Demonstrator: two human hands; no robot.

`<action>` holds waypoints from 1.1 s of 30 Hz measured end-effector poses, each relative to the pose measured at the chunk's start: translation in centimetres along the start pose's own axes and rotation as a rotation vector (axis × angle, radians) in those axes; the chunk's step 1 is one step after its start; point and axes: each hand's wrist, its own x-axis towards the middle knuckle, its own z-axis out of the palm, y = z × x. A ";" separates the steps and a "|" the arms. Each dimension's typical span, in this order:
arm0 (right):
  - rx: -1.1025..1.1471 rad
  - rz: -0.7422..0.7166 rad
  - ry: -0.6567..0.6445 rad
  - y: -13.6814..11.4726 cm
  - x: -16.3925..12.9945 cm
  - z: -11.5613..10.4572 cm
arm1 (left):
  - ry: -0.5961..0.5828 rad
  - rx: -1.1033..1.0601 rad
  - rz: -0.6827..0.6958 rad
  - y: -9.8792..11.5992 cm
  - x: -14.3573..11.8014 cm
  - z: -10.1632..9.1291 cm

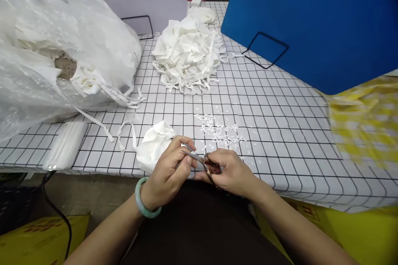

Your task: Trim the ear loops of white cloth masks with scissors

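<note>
My left hand (166, 169), with a pale green bangle on its wrist, holds a crumpled white fabric piece (154, 145) at the near edge of the checked table (280, 132). Its fingers pinch the fabric's edge against the blades of small scissors (202, 160). My right hand (231, 170) grips the scissors' brown handles close to my body. Small white cut scraps (219, 132) lie scattered on the cloth just beyond my hands.
A pile of white fabric pieces with straps (188, 51) lies mid-table. A clear plastic bag of more pieces (59, 45) fills the left. A blue board (314, 20) stands at back right, a yellow checked bag (367, 116) at right, a white packet (66, 145) at near left.
</note>
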 end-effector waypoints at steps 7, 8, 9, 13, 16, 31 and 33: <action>0.155 0.275 0.053 2.4 -3.1 -0.1 | -0.154 -0.060 -0.037 -1.0 2.4 3.0; 0.195 0.324 0.064 2.8 -3.4 -0.1 | -0.159 -0.065 -0.043 -1.0 2.6 3.4; 0.230 0.368 0.086 3.0 -3.7 -0.2 | -0.156 -0.064 -0.053 -1.0 2.7 3.6; 0.298 0.376 0.174 3.3 -4.1 -1.4 | -0.131 -0.049 -0.129 -0.2 1.7 0.9; 0.163 0.358 0.211 3.3 -3.6 -2.1 | 0.100 -0.020 -0.190 0.2 -1.2 -4.5; 0.193 0.049 0.027 -1.8 13.0 7.0 | 0.491 0.491 -0.571 -5.5 -8.0 -8.6; 0.208 0.027 0.000 -2.6 12.6 7.4 | 0.479 0.355 -0.537 -5.0 -7.3 -8.6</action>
